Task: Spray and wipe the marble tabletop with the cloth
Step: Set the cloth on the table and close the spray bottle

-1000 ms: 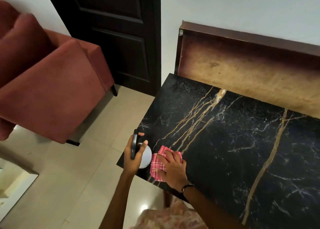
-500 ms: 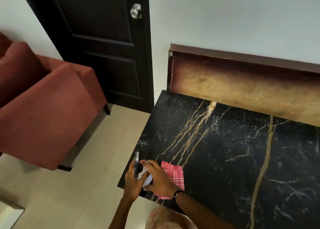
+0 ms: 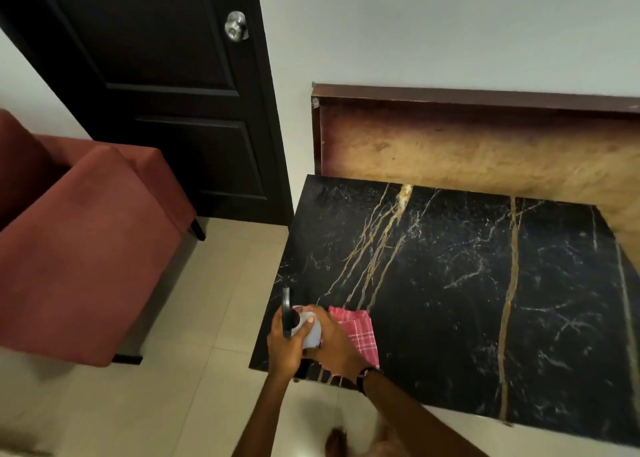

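The black marble tabletop (image 3: 450, 283) with gold veins fills the right half of the view. A white spray bottle (image 3: 310, 332) with a black trigger head stands at the table's near left corner. My left hand (image 3: 285, 344) grips it from the left, around the trigger. My right hand (image 3: 336, 344) wraps the bottle's body from the right. Just right of both hands, a red and white checked cloth (image 3: 360, 332) lies flat on the marble, partly under my right wrist.
A wooden panel (image 3: 485, 152) leans against the wall behind the table. A dark door (image 3: 156, 93) with a metal knob stands at the back left. A red armchair (image 3: 79, 242) sits on the tiled floor left of the table.
My right hand has left the cloth and moved left onto the spray bottle. The cloth now lies free on the marble. The view has tilted up, showing more of the door.
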Action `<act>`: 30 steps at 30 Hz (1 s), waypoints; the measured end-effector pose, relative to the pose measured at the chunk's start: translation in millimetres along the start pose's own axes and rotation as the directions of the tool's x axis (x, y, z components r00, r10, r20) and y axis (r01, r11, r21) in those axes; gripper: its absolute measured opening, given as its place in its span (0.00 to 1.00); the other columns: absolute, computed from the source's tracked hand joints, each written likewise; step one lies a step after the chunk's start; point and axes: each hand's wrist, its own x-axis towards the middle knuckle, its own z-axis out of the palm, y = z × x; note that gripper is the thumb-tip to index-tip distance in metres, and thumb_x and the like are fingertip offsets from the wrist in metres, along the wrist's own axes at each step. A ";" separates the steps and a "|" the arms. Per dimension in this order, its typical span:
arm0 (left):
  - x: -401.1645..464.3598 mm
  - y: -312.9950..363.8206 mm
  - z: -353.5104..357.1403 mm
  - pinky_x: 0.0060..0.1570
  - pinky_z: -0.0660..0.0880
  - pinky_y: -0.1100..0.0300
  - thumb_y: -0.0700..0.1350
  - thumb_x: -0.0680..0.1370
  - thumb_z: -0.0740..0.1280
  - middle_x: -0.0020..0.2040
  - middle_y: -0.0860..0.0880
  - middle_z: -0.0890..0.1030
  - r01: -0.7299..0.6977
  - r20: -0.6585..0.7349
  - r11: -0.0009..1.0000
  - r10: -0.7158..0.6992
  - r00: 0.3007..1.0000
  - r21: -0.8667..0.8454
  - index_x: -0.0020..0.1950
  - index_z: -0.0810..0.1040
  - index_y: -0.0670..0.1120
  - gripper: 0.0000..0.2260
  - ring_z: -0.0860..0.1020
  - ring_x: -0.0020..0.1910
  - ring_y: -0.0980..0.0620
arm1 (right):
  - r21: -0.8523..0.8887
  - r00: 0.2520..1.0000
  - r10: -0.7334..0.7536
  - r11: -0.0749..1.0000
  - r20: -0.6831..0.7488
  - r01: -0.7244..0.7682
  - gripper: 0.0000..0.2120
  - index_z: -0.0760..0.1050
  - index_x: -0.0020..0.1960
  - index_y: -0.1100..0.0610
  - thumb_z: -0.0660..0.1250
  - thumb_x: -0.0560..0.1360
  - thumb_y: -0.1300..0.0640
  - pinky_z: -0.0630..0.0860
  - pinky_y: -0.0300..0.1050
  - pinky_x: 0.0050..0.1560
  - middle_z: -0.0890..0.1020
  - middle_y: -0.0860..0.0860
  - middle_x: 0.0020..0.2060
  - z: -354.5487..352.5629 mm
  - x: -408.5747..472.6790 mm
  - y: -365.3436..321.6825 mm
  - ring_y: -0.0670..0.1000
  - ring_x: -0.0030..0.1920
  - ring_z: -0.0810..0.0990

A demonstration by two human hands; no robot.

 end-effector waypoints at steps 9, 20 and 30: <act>-25.0 31.5 41.8 0.65 0.71 0.42 0.57 0.70 0.72 0.68 0.43 0.73 -0.065 0.050 0.994 0.061 0.997 0.084 0.71 0.66 0.48 0.33 0.73 0.66 0.41 | -0.037 0.938 0.025 0.999 -0.347 -0.040 0.31 0.56 0.73 0.60 0.68 0.76 0.57 0.67 0.25 0.62 0.66 0.56 0.71 -39.5 -35.5 13.5 0.27 0.61 0.68; -129.6 36.8 188.5 0.65 0.71 0.45 0.61 0.70 0.69 0.67 0.45 0.74 -0.290 0.188 0.945 0.260 0.947 0.152 0.72 0.64 0.48 0.35 0.73 0.66 0.42 | -0.082 0.882 0.000 0.996 -0.471 -0.044 0.39 0.57 0.71 0.44 0.76 0.67 0.48 0.59 0.29 0.68 0.65 0.42 0.69 -139.2 -173.8 35.9 0.39 0.69 0.63; -244.3 27.3 356.0 0.63 0.72 0.45 0.63 0.72 0.65 0.70 0.51 0.72 -0.467 0.367 0.843 0.359 0.858 0.268 0.64 0.70 0.55 0.23 0.73 0.65 0.45 | -0.131 0.701 0.078 0.962 -0.709 -0.240 0.44 0.51 0.77 0.52 0.74 0.69 0.51 0.73 0.52 0.66 0.58 0.49 0.73 -226.4 -324.9 111.1 0.49 0.69 0.68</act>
